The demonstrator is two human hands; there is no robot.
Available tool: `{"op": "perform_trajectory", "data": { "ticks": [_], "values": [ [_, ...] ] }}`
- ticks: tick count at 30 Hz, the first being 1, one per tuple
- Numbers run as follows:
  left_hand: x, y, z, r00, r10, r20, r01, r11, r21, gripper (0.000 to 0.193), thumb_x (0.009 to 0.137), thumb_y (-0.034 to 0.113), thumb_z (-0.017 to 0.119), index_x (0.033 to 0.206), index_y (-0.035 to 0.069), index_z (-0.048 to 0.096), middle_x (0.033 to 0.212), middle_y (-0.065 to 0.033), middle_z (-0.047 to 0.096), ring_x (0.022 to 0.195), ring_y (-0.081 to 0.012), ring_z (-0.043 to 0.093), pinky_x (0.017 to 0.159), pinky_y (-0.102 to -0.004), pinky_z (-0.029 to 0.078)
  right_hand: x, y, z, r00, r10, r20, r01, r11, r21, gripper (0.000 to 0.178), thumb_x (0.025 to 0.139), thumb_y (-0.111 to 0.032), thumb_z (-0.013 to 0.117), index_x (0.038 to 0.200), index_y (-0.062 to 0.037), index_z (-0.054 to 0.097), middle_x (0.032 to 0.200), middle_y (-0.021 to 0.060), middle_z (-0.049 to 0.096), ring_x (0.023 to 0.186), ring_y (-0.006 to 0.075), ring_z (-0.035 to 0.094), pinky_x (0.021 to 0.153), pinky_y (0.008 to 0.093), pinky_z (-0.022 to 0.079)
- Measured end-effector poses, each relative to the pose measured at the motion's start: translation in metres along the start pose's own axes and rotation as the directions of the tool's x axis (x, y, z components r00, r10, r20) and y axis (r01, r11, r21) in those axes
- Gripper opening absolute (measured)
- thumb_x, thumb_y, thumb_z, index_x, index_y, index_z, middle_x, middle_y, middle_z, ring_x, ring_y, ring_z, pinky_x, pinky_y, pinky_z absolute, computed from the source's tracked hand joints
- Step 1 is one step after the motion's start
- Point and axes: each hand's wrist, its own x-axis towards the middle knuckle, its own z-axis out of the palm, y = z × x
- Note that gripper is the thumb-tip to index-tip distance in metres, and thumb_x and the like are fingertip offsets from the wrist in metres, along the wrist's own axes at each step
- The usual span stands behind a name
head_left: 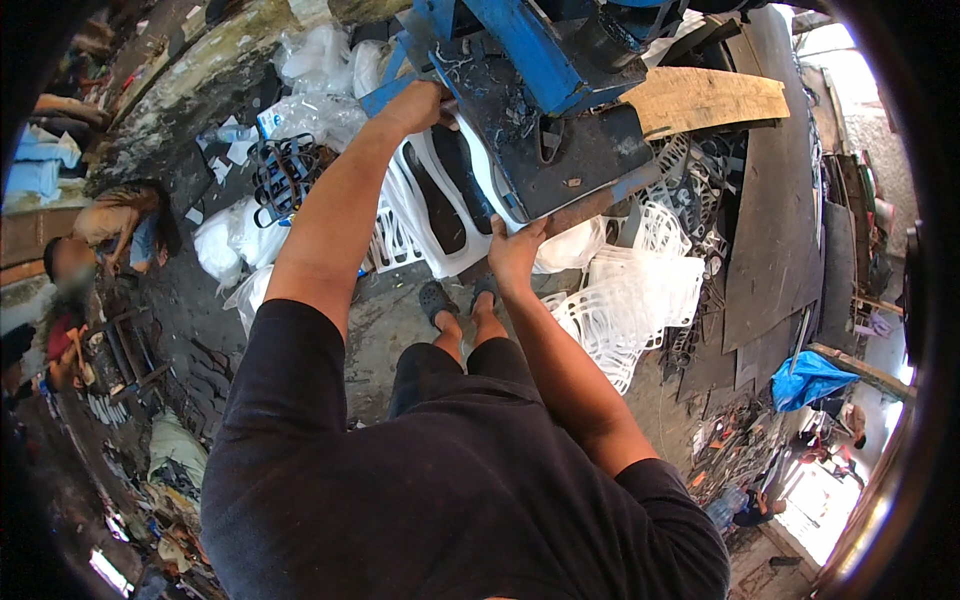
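In front of me is a blue machine (pixel 535 60) with a dark flat plate (pixel 580 165). A white sheet (pixel 486 168) runs along the plate's left edge, partly under the machine. My left hand (pixel 418 108) is closed on the far part of this sheet, its fingertips partly hidden. Closer to me, my right hand (pixel 516 252) grips the sheet near the plate's front corner, thumb and fingers against the edge. Just below hangs a white cut-out sheet (pixel 466 258) with long sole-shaped openings; whether it joins the held sheet I cannot tell.
White perforated offcuts (pixel 630 300) pile up right of my feet. Clear plastic bags (pixel 235 240) and black strap-like pieces (pixel 285 175) lie left. A tan board (pixel 705 100) juts out beside the machine; large dark sheets (pixel 780 220) lean farther right. Other people (pixel 125 220) are off to both sides.
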Motion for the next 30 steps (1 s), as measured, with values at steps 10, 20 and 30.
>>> {"op": "perform_trajectory", "data": {
  "ticks": [10, 20, 30],
  "values": [
    [-0.023, 0.009, 0.013, 0.89, -0.024, -0.456, -0.019, 0.996, -0.09, 0.043, 0.081, 0.019, 0.074, 0.12, 0.004, 0.066, 0.118, -0.0165, 0.067, 0.111, -0.035, 0.062, 0.097, -0.0425, 0.048, 0.005, 0.001, -0.027, 0.981, -0.009, 0.192, -0.044, 0.961, 0.273, 0.075, 0.088, -0.02, 0.07, 0.14, 0.0138, 0.028, 0.124, 0.0267, 0.053, 0.113, 0.0317, 0.054, 0.1, 0.0382, 0.041],
    [-0.047, 0.059, 0.104, 0.746, -0.653, -0.126, 0.147, 0.347, -0.927, 0.029, 0.095, 0.021, 0.059, 0.112, -0.001, 0.067, 0.094, -0.0063, 0.069, 0.083, -0.016, 0.062, 0.077, -0.0282, 0.046, 0.048, 0.018, -0.057, 0.937, 0.269, 0.224, -0.347, 0.633, 0.692, 0.025, 0.098, -0.013, 0.056, 0.113, 0.0064, 0.06, 0.089, 0.0055, 0.061, 0.076, 0.0141, 0.058, 0.071, 0.0271, 0.05],
    [-0.06, 0.098, 0.059, 0.744, -0.668, 0.034, 0.153, 0.12, -0.981, 0.053, 0.102, 0.043, 0.047, 0.119, -0.005, 0.06, 0.11, -0.012, 0.064, 0.099, -0.0171, 0.056, 0.091, -0.032, 0.042, 0.054, 0.026, -0.056, 0.915, 0.327, 0.235, -0.383, 0.525, 0.76, 0.024, 0.098, -0.015, 0.06, 0.11, 0.0059, 0.06, 0.094, 0.007, 0.063, 0.081, 0.0151, 0.061, 0.072, 0.0286, 0.053]
  ]
}}
